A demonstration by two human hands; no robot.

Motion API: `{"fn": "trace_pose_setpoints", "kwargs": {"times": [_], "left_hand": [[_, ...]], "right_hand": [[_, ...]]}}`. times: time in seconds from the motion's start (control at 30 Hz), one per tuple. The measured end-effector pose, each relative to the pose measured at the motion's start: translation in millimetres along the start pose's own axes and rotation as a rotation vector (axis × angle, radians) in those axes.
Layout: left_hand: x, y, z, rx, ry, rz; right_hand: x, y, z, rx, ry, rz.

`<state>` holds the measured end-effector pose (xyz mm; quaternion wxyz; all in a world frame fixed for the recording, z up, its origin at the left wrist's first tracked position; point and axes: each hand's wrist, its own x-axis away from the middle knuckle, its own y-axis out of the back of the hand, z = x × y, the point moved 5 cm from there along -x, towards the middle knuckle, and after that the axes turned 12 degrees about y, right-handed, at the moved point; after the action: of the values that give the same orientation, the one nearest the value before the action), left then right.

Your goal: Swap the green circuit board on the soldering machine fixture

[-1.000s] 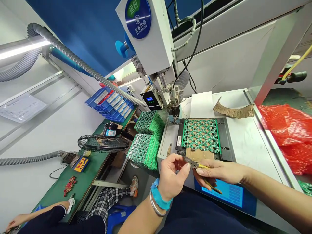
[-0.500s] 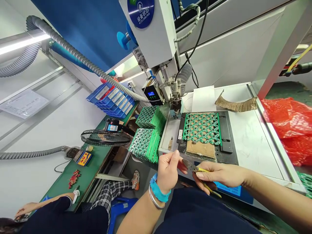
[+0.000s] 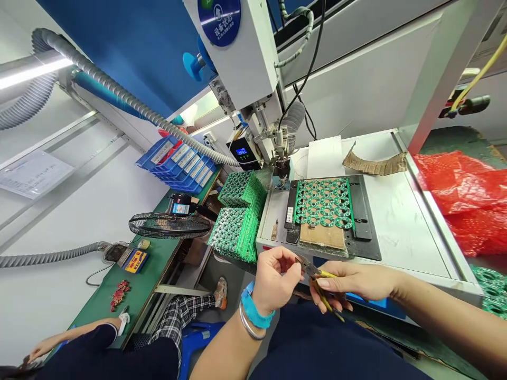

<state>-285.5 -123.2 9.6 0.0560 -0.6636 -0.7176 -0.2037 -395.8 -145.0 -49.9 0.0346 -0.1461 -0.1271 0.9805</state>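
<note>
Yellow-handled cutters (image 3: 317, 277) are being gripped in the right hand (image 3: 354, 282), their tip meeting the pinching left hand (image 3: 275, 282) near the green board (image 3: 322, 203).

A round blue sticker (image 3: 219, 18) on the white machine head (image 3: 241, 58), at twelve o'clock, reads "设备状态" with smaller print below too fine to read. The black controller (image 3: 243, 155) beneath shows blue digits, illegible. Labels on the blue bins (image 3: 178, 166) at ten o'clock are unreadable.
</note>
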Motion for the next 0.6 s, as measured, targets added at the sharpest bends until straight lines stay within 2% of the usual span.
{"fn": "trace_pose_setpoints", "kwargs": {"times": [0.23, 0.43, 0.6], "left_hand": [[-3.4, -3.1, 1.7, 0.054, 0.078, -0.008], [-7.6, -4.4, 5.7, 0.028, 0.092, -0.032], [-9.6, -6.3, 11.6, 0.080, 0.068, 0.038]], "right_hand": [[3.1, 1.0, -1.8, 0.002, -0.007, -0.027], [3.9, -0.5, -4.3, -0.014, 0.011, -0.014], [6.7, -2.4, -5.8, -0.038, 0.025, -0.016]]}}
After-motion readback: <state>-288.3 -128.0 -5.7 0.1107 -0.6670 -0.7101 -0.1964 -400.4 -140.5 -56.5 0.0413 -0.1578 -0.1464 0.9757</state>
